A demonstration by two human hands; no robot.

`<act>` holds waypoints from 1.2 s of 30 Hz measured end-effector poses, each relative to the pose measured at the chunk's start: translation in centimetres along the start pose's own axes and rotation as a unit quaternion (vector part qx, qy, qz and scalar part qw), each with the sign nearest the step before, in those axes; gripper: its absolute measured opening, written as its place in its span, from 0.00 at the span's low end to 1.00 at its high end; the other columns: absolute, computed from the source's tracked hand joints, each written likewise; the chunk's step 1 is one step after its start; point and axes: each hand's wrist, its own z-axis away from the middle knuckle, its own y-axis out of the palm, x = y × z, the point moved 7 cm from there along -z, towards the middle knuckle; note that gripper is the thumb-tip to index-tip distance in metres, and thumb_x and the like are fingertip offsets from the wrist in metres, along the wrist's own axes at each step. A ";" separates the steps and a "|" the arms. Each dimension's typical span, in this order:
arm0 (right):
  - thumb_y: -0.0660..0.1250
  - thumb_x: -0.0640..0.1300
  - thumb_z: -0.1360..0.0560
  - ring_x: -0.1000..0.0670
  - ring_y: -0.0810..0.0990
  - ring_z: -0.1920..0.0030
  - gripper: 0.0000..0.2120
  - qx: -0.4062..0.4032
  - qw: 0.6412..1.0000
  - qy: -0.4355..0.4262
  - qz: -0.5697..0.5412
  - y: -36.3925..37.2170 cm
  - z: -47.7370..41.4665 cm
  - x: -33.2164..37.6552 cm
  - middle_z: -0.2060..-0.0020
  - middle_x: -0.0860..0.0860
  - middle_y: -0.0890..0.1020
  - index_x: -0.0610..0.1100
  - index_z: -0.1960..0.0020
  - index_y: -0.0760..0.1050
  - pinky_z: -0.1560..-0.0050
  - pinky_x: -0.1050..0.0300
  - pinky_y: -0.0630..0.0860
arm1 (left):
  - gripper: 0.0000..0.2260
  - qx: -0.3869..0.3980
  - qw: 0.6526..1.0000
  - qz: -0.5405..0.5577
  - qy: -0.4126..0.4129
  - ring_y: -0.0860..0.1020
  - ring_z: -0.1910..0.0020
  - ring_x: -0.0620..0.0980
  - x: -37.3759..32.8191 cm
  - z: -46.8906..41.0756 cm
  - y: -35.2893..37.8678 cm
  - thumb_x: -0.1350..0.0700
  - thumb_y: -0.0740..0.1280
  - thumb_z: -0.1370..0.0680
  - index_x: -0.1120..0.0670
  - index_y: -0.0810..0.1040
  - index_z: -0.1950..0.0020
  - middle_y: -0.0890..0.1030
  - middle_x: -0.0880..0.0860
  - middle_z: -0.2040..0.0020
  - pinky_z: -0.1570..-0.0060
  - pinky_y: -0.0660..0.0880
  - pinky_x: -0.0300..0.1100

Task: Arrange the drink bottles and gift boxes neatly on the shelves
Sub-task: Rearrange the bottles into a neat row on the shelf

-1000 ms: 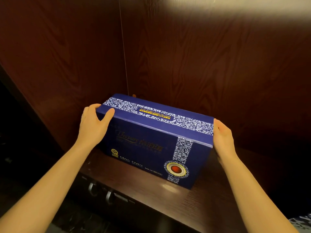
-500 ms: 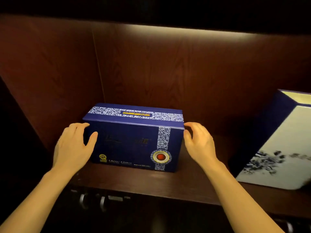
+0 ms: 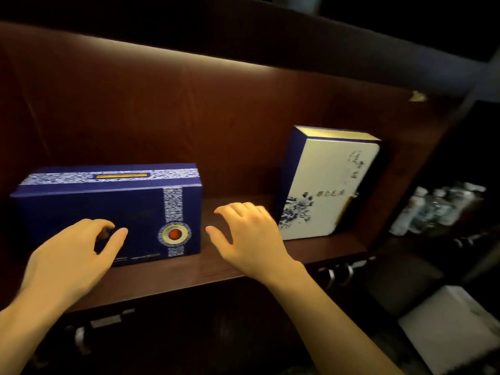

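Neither hand had a grip on anything: the left hand (image 3: 73, 258) hung released in front of the blue gift box (image 3: 108, 209), fingers loosely spread and thumb pointing right, overlapping the box's near face in the picture, though whether the fingertips touched the cardboard could not be told. The right hand (image 3: 249, 239) was likewise released, palm down and fingers curled a little, above the bare stretch of wooden shelf (image 3: 205, 269) just to the right of the blue box, between it and the white gift box (image 3: 327, 188). The blue box lay on its long side at the left of the shelf, a patterned white band running across its top and down its near face to a round red-and-gold seal (image 3: 175, 234). The white box stood on end well to the right, tilted back toward the far panel, with dark blue edging, a blue floral print low on its face and dark script higher up. A strip of light ran along the top of the far wall of the shelf. Metal handles (image 3: 339, 274) showed below the shelf's near edge. At the far right, in a darker compartment, a cluster of pale drink bottles (image 3: 438, 207) stood blurred, and a white box (image 3: 451, 323) sat lower down, near the right edge.
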 end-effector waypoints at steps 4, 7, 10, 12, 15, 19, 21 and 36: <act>0.62 0.58 0.21 0.49 0.81 0.46 0.19 0.005 0.999 0.038 0.016 -2.9 2.8 -3.3 0.45 0.51 0.84 0.47 0.38 0.79 0.44 0.51 0.77 | 0.18 0.025 0.998 0.040 0.051 0.77 0.62 0.45 -5.2 -0.7 2.2 0.35 0.57 0.24 0.45 0.78 0.49 0.77 0.41 0.59 0.63 0.79 0.49; 0.63 0.55 0.21 0.48 0.82 0.48 0.18 -0.001 0.997 0.071 0.035 -5.3 5.4 -6.6 0.47 0.51 0.85 0.46 0.38 0.80 0.45 0.51 0.77 | 0.15 0.049 0.993 0.073 0.084 0.78 0.60 0.48 -10.2 -0.7 4.1 0.35 0.57 0.24 0.42 0.77 0.52 0.78 0.40 0.59 0.61 0.79 0.51; 0.64 0.54 0.20 0.48 0.82 0.49 0.17 -0.001 0.992 0.109 0.057 -7.8 8.2 -10.9 0.48 0.51 0.85 0.45 0.39 0.80 0.47 0.52 0.76 | 0.15 0.065 0.987 0.091 0.118 0.78 0.61 0.48 -16.1 -0.4 6.2 0.35 0.57 0.24 0.42 0.77 0.54 0.79 0.41 0.59 0.60 0.78 0.51; 0.64 0.53 0.20 0.48 0.81 0.48 0.16 -0.004 0.989 0.135 0.064 -9.4 10.1 -13.9 0.48 0.51 0.84 0.45 0.38 0.79 0.46 0.52 0.76 | 0.15 0.078 0.982 0.092 0.147 0.78 0.61 0.48 -20.4 0.0 7.2 0.35 0.57 0.24 0.42 0.77 0.53 0.79 0.41 0.59 0.61 0.76 0.49; 0.65 0.53 0.20 0.48 0.81 0.50 0.16 -0.012 0.982 0.173 0.073 -12.2 13.6 -18.8 0.49 0.51 0.84 0.45 0.38 0.79 0.47 0.50 0.76 | 0.16 0.083 0.974 0.092 0.189 0.79 0.60 0.50 -27.3 1.1 9.2 0.36 0.58 0.24 0.44 0.79 0.53 0.81 0.44 0.58 0.63 0.75 0.47; 0.65 0.53 0.20 0.49 0.82 0.53 0.15 -0.029 0.970 0.222 0.096 -16.1 18.7 -26.0 0.51 0.52 0.85 0.46 0.38 0.79 0.48 0.51 0.77 | 0.16 0.093 0.963 0.104 0.232 0.77 0.63 0.47 -36.5 2.8 12.0 0.36 0.57 0.24 0.43 0.78 0.54 0.80 0.43 0.60 0.65 0.73 0.45; 0.64 0.53 0.20 0.48 0.82 0.51 0.16 -0.035 0.965 0.239 0.105 -17.9 21.1 -29.2 0.50 0.50 0.85 0.46 0.37 0.79 0.47 0.50 0.78 | 0.17 0.108 0.955 0.116 0.250 0.76 0.64 0.44 -40.7 3.7 13.4 0.36 0.56 0.23 0.44 0.79 0.54 0.79 0.42 0.60 0.65 0.73 0.44; 0.59 0.58 0.21 0.50 0.82 0.49 0.20 -0.080 0.918 0.370 0.121 -29.1 36.9 -54.6 0.49 0.53 0.84 0.48 0.38 0.79 0.52 0.50 0.80 | 0.15 0.146 0.910 0.173 0.346 0.79 0.59 0.42 -72.4 9.2 24.4 0.38 0.59 0.21 0.46 0.79 0.48 0.79 0.42 0.57 0.58 0.79 0.46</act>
